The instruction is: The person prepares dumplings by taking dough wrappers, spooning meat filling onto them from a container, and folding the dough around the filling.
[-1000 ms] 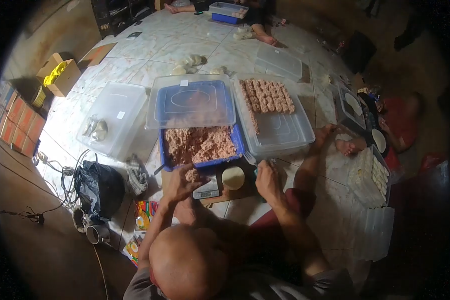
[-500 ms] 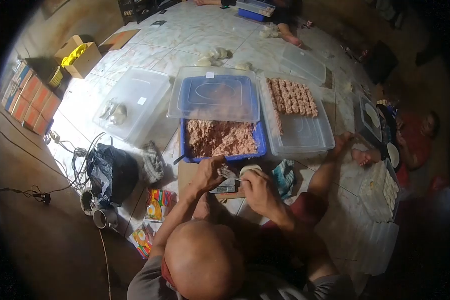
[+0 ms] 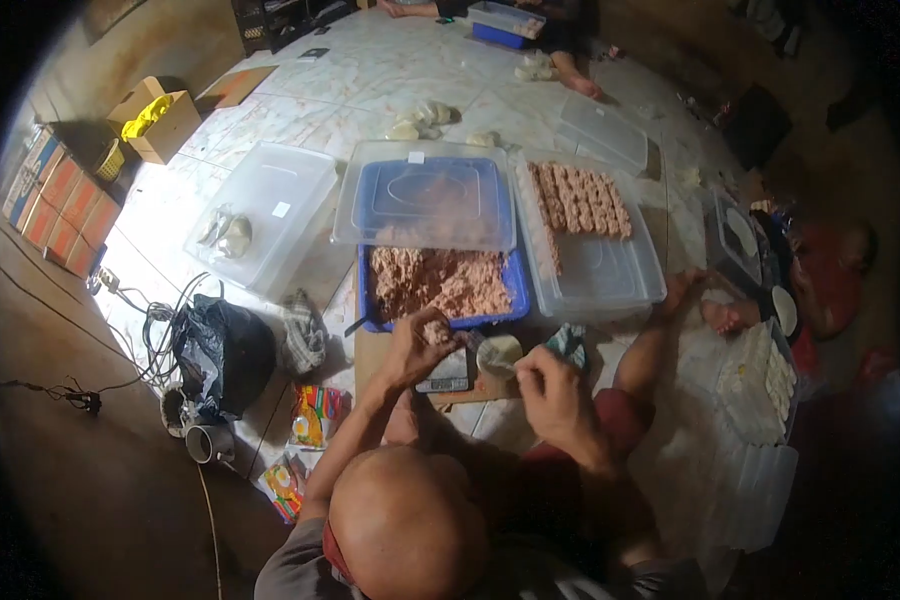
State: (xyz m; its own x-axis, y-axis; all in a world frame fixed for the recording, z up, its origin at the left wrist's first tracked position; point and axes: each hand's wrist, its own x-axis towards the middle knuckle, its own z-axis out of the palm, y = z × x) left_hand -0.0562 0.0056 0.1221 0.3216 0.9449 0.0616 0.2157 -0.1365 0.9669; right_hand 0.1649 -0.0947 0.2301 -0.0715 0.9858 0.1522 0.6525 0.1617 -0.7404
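Note:
My left hand (image 3: pixel 414 352) is curled around a small lump of pinkish minced meat filling (image 3: pixel 436 333), just in front of the blue tub (image 3: pixel 526 290). More of the filling (image 3: pixel 450 280) lies in that tub, part-covered by a clear lid (image 3: pixel 425 205). In my right hand (image 3: pixel 558 395) is a thin metal utensil (image 3: pixel 505 365); its end is too small to make out. The utensil reaches over a pale round item (image 3: pixel 500 350), possibly a cup or stacked wrappers. Between the hands sits a small digital scale (image 3: pixel 444 376) on a brown board.
On the right, a clear tray (image 3: pixel 605 285) holds rows of shaped meat pieces (image 3: pixel 580 200). A clear lid (image 3: pixel 260 205) lies left, near a black bag (image 3: pixel 222 350), a cloth (image 3: pixel 302 335) and noodle packets (image 3: pixel 315 415). Another person (image 3: pixel 835 280) is at right.
My right hand has moved right and down, away from my left hand, bringing the utensil over the pale round item. My left hand stays nearly in place, the meat lump now showing in it.

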